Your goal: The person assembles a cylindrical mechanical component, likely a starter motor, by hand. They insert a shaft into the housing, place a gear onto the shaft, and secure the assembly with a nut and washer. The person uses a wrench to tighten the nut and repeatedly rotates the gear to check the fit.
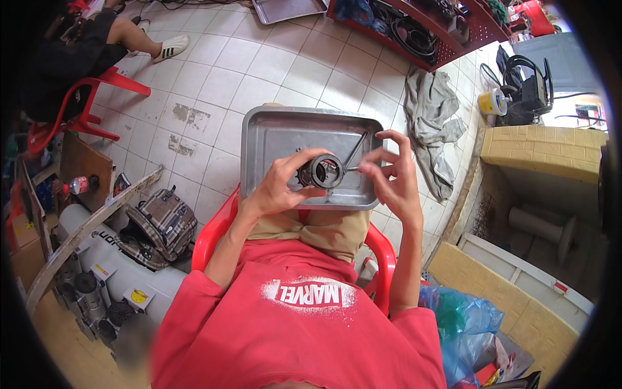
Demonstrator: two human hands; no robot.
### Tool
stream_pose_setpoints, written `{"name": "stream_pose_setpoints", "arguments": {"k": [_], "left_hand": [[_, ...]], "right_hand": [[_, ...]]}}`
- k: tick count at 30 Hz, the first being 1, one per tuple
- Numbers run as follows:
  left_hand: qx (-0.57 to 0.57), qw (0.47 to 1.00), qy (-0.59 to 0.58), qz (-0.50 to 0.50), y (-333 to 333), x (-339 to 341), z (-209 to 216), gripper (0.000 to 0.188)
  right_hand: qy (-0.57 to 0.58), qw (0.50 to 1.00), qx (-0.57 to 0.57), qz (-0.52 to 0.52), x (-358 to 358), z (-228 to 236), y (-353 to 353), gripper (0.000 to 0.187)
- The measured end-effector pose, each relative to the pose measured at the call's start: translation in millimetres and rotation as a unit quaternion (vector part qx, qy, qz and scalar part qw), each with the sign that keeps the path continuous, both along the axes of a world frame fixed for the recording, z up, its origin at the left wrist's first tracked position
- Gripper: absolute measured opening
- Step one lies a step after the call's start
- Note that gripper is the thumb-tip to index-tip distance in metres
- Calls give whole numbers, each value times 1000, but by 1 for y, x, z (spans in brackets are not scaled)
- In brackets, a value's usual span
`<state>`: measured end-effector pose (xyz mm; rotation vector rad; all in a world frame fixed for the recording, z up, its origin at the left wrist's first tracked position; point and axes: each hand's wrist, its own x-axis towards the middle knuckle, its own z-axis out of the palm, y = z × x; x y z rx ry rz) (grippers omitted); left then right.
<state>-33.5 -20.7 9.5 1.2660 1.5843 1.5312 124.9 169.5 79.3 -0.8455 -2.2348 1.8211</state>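
My left hand point(280, 187) is closed around a dark, hollow metal ring part point(326, 172) with a toothed edge, its round opening facing up. Between the thumb and fingers of my right hand point(396, 176) is a thin metal piece point(352, 169), its tip close to the ring's right side; I cannot tell whether they touch. Both hands work above a grey metal tray point(272, 114) lying across my lap. A slim dark rod point(356, 148) slants inside the tray at the right. Small bits lie on the tray's bottom, too small to name.
A grey cloth point(429, 123) lies on the tiled floor at the right, beside a yellow ledge point(541, 152). Left are a plaid bag point(162, 223) and a grey tank point(123, 249). A red shelf point(447, 39) stands ahead; another person point(126, 39) sits at far left.
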Motion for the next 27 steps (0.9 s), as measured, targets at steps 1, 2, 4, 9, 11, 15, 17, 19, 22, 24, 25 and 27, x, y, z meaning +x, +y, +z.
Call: {"name": "stream_pose_setpoints", "arguments": {"k": [1, 2, 4, 9, 11, 15, 17, 19, 22, 24, 25, 27], "left_hand": [[1, 1000, -2, 1, 0, 1, 0, 66], [2, 1000, -3, 1, 1, 2, -1, 66], [4, 1000, -7, 2, 1, 2, 0, 66], [-26, 999, -18, -10, -2, 1, 3, 67], [-15, 1000, -16, -1, -2, 1, 7, 67], [-2, 1000, -14, -4, -2, 0, 6, 65], [1, 1000, -7, -4, -2, 0, 8, 65], [3, 1000, -5, -3, -1, 0, 10, 65], [2, 1000, -8, -1, 0, 0, 11, 66], [3, 1000, -10, -2, -1, 1, 11, 66], [5, 1000, -14, 0, -1, 1, 10, 66], [9, 1000, -21, 3, -2, 0, 8, 65]], "right_hand": [[22, 1000, -2, -4, 1, -2, -2, 50], [44, 999, -4, -8, 1, -4, -3, 50], [88, 996, -8, -16, 2, -8, -6, 50], [12, 999, 47, 15, 5, -14, 0, 51], [54, 997, 53, -1, 3, -17, -3, 49], [83, 996, 20, -4, 0, -15, -11, 45], [34, 999, -12, 12, 4, -17, -8, 45], [99, 995, 25, -6, 0, -15, -15, 44], [93, 995, 8, -15, 0, -15, -16, 45], [60, 998, -16, -16, 3, -15, -13, 47], [48, 998, -22, -17, 5, -17, -10, 47], [62, 997, -29, -36, 2, -15, -13, 47]]}}
